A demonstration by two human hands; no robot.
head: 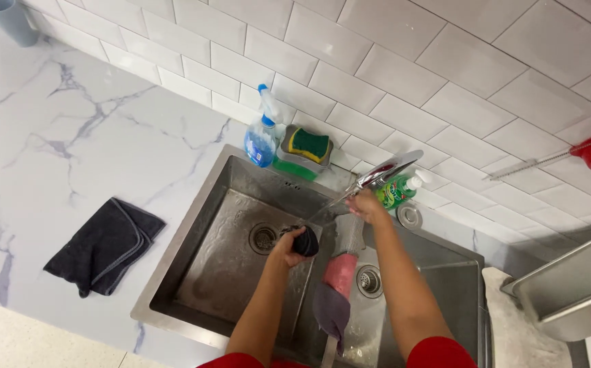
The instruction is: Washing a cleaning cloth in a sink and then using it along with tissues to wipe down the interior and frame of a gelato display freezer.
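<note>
Clenched in my left hand: small dark wadded cloth, over the steel sink basin's centre; my right hand grips the chrome tap at the back rim, up-right of it.

Left basin open; faucet overhead; cloths crowd divider.
</note>
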